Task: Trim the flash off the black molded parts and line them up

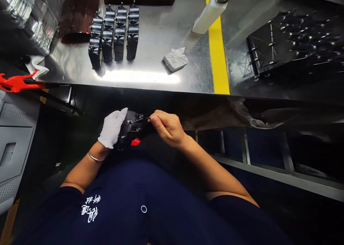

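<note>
My left hand (110,128), in a white glove, is closed around a black moulded plastic part (130,125) with shiny ribs and posts. It is held over my lap, below the bench edge. My bare right hand (169,126) pinches a thin, dark, pin-like piece (148,118) between thumb and forefinger. The tip of that piece points at the black part, with a small gap between them. A bit of red (135,141) shows just under the part; what it belongs to is hidden.
On the metal bench (150,51) stand rows of black parts (114,33), a folded white cloth (175,59) and a white bottle (211,13). More black parts (309,37) lie right of the yellow stripe (219,58). A red air gun (18,83) is at the left edge.
</note>
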